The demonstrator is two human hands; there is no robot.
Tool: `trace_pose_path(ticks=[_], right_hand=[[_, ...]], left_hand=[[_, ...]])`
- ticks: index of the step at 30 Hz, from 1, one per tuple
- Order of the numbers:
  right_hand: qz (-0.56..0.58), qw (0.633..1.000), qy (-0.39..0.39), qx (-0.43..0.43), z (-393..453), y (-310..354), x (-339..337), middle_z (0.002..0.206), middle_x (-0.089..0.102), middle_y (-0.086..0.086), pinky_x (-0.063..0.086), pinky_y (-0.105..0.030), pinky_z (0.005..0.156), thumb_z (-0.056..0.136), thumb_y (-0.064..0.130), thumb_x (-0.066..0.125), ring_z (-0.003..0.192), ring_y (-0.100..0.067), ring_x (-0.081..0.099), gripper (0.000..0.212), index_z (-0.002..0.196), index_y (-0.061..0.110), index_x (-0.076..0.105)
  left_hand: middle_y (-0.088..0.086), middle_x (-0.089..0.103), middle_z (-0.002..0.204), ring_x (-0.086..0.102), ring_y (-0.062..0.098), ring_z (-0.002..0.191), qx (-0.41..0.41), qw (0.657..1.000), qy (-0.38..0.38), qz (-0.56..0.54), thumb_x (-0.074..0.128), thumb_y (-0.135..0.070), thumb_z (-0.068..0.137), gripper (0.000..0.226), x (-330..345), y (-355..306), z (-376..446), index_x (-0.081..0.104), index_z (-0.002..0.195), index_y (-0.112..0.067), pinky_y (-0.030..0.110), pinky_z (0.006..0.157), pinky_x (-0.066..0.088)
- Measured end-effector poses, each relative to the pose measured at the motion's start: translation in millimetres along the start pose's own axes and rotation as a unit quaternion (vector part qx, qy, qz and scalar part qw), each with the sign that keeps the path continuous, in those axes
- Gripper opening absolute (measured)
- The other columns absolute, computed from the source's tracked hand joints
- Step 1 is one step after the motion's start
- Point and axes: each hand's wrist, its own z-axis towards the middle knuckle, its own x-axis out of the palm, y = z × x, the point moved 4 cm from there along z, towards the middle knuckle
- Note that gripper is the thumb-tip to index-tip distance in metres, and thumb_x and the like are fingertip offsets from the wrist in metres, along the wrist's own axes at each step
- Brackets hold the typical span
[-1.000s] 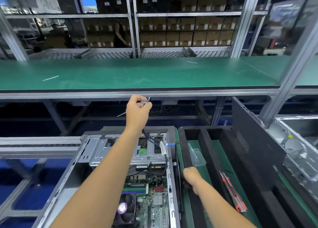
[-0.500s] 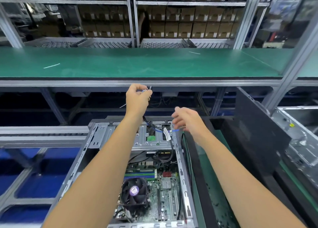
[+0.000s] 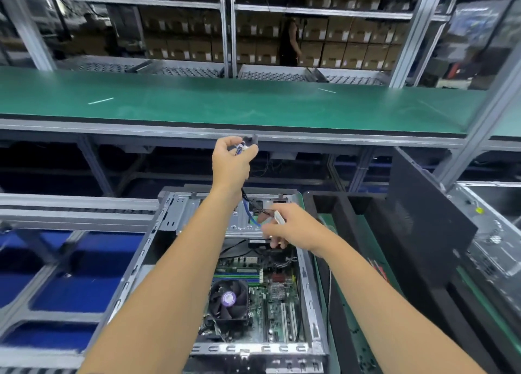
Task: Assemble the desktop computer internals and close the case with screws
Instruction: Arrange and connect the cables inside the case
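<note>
Open grey metal computer case (image 3: 307,303) lying below both hands; left grip (image 3: 229,165) clamped on thin bundled wires (image 3: 242,149) above case; right grip (image 3: 284,228) pinching white-tagged cable (image 3: 279,218) over silver drive bracket (image 3: 197,213).

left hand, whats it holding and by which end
The left hand pinches a cable bundle by its connector end, lifted above the open case.
</note>
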Motion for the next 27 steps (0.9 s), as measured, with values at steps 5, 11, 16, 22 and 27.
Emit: trace_pose_path(ticks=[5,11,16,22,27], right_hand=[[0.062,0.998,-0.026,0.009,-9,-5,2,0.068,0.068,-0.006,0.046,-0.023,0.048,0.106,0.018,0.042,0.05,-0.016,0.06,0.022,0.094,0.013,0.06],[0.117,0.988,-0.098,0.032,-15,-12,5,0.081,0.071,-0.015,0.052,-0.025,0.052,0.105,0.021,0.038,0.061,-0.022,0.069,0.022,0.087,0.02,0.05],[0.098,0.99,-0.081,0.065,-20,-18,20,0.094,0.072,-0.015,0.056,-0.026,0.065,0.107,0.029,0.038,0.072,-0.015,0.07,0.04,0.077,0.009,0.055],[0.108,0.974,-0.178,0.085,-17,-16,20,0.068,0.064,-0.009,0.047,-0.032,0.061,0.104,0.026,0.044,0.063,-0.021,0.058,0.042,0.068,0.007,0.053],[0.151,0.93,-0.306,0.135,-17,-19,17,0.048,0.052,0.0,0.042,-0.024,0.047,0.099,0.014,0.042,0.047,-0.016,0.049,0.037,0.063,0.009,0.05]], left_hand=[[-0.005,0.054,0.069,0.038,0.006,0.041,0.012,0.995,0.009,0.1,0.056,-0.023,0.096,0.025,-14,8,-12,0.048,0.119,-0.018,0.019,0.042,0.035],[0.005,0.058,0.072,0.056,0.008,0.045,0.011,0.987,-0.053,0.151,0.053,-0.021,0.098,0.025,-53,22,-30,0.047,0.12,-0.011,0.026,0.051,0.05],[0.004,0.058,0.068,0.054,0.008,0.046,-0.026,0.993,-0.077,0.085,0.061,-0.017,0.093,0.027,-73,29,-30,0.049,0.117,-0.013,0.021,0.047,0.047],[0.003,0.061,0.067,0.054,0.007,0.052,-0.042,0.992,-0.08,0.088,0.066,-0.014,0.088,0.028,-86,32,-18,0.055,0.113,-0.012,0.022,0.053,0.042],[0.007,0.064,0.064,0.061,0.015,0.063,0.054,0.971,0.016,0.233,0.073,-0.026,0.083,0.024,-93,26,-13,0.057,0.1,-0.017,0.022,0.064,0.047]])
